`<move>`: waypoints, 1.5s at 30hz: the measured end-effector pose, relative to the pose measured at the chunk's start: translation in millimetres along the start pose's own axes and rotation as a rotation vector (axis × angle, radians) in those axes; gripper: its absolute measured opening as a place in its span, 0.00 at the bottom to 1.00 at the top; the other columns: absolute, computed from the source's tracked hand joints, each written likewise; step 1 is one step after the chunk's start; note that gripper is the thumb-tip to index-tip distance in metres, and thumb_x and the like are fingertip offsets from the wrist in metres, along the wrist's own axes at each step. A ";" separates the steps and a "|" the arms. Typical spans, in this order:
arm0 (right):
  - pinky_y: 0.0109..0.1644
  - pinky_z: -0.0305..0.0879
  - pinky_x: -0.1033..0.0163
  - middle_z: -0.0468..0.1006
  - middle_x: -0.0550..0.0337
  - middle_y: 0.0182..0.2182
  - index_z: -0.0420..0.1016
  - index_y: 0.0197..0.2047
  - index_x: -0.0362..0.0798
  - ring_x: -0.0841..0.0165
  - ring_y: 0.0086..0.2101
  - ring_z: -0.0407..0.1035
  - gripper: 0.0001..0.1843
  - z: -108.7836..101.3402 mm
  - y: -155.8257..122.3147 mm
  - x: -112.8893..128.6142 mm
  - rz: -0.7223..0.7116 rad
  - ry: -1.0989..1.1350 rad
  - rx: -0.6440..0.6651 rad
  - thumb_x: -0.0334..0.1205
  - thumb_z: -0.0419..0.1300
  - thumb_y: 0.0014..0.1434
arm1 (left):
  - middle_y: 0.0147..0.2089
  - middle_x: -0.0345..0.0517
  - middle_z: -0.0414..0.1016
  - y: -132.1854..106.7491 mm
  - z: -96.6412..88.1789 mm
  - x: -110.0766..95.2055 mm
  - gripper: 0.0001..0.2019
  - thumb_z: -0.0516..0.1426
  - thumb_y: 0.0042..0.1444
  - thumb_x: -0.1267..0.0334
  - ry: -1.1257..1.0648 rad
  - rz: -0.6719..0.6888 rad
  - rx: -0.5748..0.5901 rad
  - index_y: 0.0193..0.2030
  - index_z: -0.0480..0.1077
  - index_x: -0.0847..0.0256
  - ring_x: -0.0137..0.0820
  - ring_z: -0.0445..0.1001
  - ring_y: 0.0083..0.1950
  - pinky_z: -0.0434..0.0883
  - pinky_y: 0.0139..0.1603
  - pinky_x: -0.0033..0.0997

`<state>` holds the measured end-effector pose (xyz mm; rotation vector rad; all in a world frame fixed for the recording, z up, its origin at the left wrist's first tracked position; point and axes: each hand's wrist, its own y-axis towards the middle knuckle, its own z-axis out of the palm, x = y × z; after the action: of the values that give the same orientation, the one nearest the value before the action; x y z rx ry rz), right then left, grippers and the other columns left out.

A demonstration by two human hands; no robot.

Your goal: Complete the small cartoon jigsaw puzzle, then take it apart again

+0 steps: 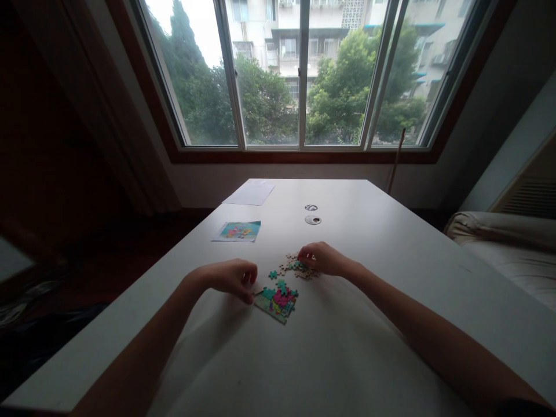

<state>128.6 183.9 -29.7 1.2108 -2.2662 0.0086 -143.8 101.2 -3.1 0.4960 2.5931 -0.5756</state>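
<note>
A partly joined jigsaw puzzle (278, 304) in green, pink and yellow lies on the white table. My left hand (230, 277) is at its left corner, the thumb down by the edge and the bent fingers apart from it. Loose green jigsaw pieces (281, 287) lie on top of the joined part, and another green piece (273, 274) sits just beyond it. Farther off is a small pile of loose jigsaw pieces (307, 273), many with the plain brown side up. Over this pile my right hand (324, 258) is bent in a pinch; what its fingertips hold is too small to make out.
On the white table (347, 347), a colourful picture sheet (238, 231) lies at the left, with white paper (249, 194) behind it. Two round flat items (313, 220) lie past the pile. A pale sofa (504, 243) stands to the right, below a wide window (299, 75).
</note>
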 end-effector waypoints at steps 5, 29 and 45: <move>0.30 0.60 0.69 0.75 0.58 0.29 0.75 0.34 0.47 0.72 0.27 0.67 0.09 -3.5 1.5 7.7 -0.020 0.003 -0.038 0.34 0.54 0.53 | 0.27 0.38 0.66 4.4 5.0 -8.2 0.15 0.62 0.36 0.54 0.029 0.044 0.013 0.31 0.68 0.59 0.28 0.63 0.26 0.56 0.23 0.23; 0.31 0.59 0.70 0.76 0.57 0.28 0.74 0.36 0.45 0.74 0.27 0.67 0.10 -4.1 0.9 16.8 -0.076 0.008 -0.031 0.37 0.53 0.55 | 0.30 0.41 0.67 15.2 6.9 -13.0 0.07 0.51 0.51 0.62 0.131 0.138 -0.119 0.34 0.67 0.61 0.27 0.64 0.30 0.60 0.29 0.23; 0.31 0.58 0.70 0.75 0.59 0.27 0.74 0.34 0.46 0.74 0.26 0.67 0.09 5.0 -0.6 22.1 -0.068 -0.021 -0.021 0.35 0.54 0.53 | 0.33 0.43 0.68 34.7 25.2 -11.4 0.08 0.46 0.56 0.64 0.395 0.055 -0.503 0.32 0.65 0.60 0.30 0.67 0.31 0.60 0.30 0.26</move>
<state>117.2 165.4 -23.4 1.2826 -2.2361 -0.0535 -111.1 116.1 -29.0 0.5460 2.9328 0.2254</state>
